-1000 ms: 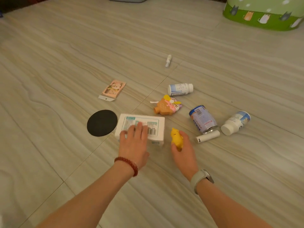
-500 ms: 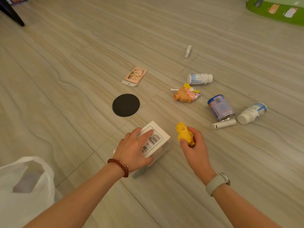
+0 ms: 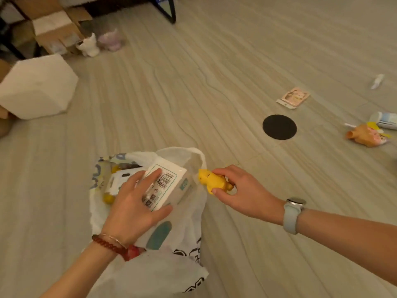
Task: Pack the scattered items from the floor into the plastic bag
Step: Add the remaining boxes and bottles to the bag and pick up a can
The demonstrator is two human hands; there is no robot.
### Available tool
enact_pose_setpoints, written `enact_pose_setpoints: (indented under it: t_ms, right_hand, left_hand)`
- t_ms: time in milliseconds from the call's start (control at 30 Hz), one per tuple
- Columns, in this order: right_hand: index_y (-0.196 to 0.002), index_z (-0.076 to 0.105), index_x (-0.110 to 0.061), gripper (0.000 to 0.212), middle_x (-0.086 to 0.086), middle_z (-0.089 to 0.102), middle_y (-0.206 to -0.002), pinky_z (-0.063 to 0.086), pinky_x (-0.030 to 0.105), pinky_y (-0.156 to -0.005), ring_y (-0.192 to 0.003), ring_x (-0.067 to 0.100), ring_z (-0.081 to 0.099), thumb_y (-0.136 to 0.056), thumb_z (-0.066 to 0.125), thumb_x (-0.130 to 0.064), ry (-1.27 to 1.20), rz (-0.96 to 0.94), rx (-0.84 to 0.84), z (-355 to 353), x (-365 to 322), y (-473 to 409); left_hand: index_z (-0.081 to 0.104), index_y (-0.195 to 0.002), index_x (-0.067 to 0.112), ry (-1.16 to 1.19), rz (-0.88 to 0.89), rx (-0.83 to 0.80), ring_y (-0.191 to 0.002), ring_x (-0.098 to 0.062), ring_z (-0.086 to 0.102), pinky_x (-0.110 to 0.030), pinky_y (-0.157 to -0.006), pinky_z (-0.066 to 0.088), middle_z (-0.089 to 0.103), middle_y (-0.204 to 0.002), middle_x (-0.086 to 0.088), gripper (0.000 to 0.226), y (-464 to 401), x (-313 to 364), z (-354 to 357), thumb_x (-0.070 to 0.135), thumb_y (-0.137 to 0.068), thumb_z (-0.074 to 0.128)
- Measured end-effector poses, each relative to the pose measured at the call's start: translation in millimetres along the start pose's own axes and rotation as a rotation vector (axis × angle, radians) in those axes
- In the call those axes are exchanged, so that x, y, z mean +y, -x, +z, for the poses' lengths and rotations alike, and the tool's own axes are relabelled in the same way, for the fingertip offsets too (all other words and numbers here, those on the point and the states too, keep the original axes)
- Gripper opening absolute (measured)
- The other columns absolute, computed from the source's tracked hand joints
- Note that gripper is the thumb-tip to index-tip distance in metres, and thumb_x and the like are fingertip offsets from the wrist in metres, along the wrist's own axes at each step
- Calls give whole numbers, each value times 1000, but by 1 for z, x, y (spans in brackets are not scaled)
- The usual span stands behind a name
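Over by the far left edge of the floor [image 3: 214, 61] a white block [image 3: 36, 87] and some cardboard boxes [image 3: 53, 29] are sitting well clear of the work. Nearer the person, the plastic bag [image 3: 150, 261] is lying open on the floor, already holding a few things I can't make out. The left hand [image 3: 133, 205] is gripping a white box [image 3: 165, 186], fingers spread over its labelled face and thumb under its near edge, and is lowering it into the bag's mouth. Just beside it the right hand [image 3: 240, 190] is pinching a yellow toy [image 3: 212, 179] shut between thumb and fingers, right at the bag's handle. This looks like the dropping-in step: the box needs releasing first, then the toy wants nudging left over the rim, which is sagging and may need holding open. Towards the right edge of the floor a black disc [image 3: 279, 127], a pink card packet [image 3: 293, 97], an orange toy [image 3: 365, 136] and a small white bottle [image 3: 385, 120] are waiting, with bare floor between them and the bag giving plenty of room for reaching
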State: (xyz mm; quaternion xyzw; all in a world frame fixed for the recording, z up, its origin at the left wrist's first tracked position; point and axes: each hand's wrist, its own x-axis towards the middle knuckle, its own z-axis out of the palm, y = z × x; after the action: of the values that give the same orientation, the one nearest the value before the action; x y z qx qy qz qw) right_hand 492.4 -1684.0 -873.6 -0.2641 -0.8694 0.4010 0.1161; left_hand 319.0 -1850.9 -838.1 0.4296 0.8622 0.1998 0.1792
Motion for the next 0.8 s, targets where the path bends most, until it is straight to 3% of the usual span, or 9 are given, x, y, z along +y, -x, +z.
enact_pose_setpoints:
  t_ms: [100, 167, 267, 333, 433, 600, 667, 733, 800]
  right_hand:
    - [-126, 49, -18, 52, 0, 55, -111, 33, 12, -82, -92, 4, 43, -80, 54, -42, 52, -157, -111, 41, -32, -13]
    - [-127, 47, -18, 53, -2, 53, -113, 32, 7, -82, -94, 0, 40, -81, 50, -43, 30, -177, -61, 62, -51, -17]
    - [-128, 46, -14, 53, 2, 52, -116, 29, 0, -83, -96, -1, 37, -82, 48, -40, 21, -226, 30, 84, -72, -24]
    - [-130, 45, -12, 51, 6, 53, -122, 30, 7, -89, -109, 10, 42, -85, 51, -36, 96, -249, -51, 99, -79, -30]
    - [-129, 45, -12, 45, 11, 52, -129, 33, 27, -96, -119, 24, 43, -88, 54, -28, 212, -130, -277, 128, -88, -37]
    - [-129, 46, -5, 40, 16, 49, -134, 38, 35, -99, -122, 31, 45, -91, 48, -17, 236, -8, -309, 142, -88, -43]
    - [-133, 42, -8, 43, 13, 43, -141, 38, 37, -103, -129, 28, 40, -91, 48, -17, 339, -110, -226, 129, -83, -42]
    - [-127, 49, -8, 46, 14, 51, -133, 47, 46, -95, -122, 31, 49, -83, 60, -19, 560, -255, -53, 112, -74, -43]
    - [-122, 52, -6, 55, 16, 58, -123, 49, 46, -84, -110, 34, 57, -76, 68, -30, 734, -205, 92, 98, -63, -46]
  left_hand:
    - [38, -129, 42, 92, -101, 75, -131, -20, 31, -41, -106, 35, 30, -145, 0, 82, 29, -46, -18, 52, -55, 73]
    - [41, -129, 40, 148, -163, 134, -127, -20, 36, -43, -102, 40, 33, -143, 1, 83, 44, -69, -27, 52, -52, 68]
    - [42, -131, 32, 166, -226, 231, -124, -20, 38, -38, -99, 41, 35, -140, -1, 81, 57, -93, -36, 36, -60, 80]
    - [41, -132, 30, 132, -246, 271, -125, -21, 36, -40, -102, 39, 34, -141, -3, 78, 61, -100, -37, 29, -64, 79]
    - [42, -132, 26, 65, -271, 288, -126, -25, 35, -40, -102, 34, 34, -143, -5, 77, 65, -105, -35, 29, -64, 78]
    - [40, -134, 25, 72, -353, 323, -126, -30, 35, -46, -103, 34, 35, -142, -8, 78, 70, -117, -36, 31, -66, 77]
    - [39, -134, 26, 86, -372, 322, -125, -30, 36, -47, -102, 35, 35, -142, -8, 78, 72, -120, -36, 32, -66, 77]
    - [40, -133, 27, 92, -331, 301, -124, -29, 37, -48, -101, 36, 36, -141, -6, 80, 73, -118, -35, 40, -63, 75]
    - [42, -132, 28, 106, -262, 266, -123, -27, 38, -45, -100, 37, 36, -140, -5, 83, 72, -112, -31, 48, -55, 67]
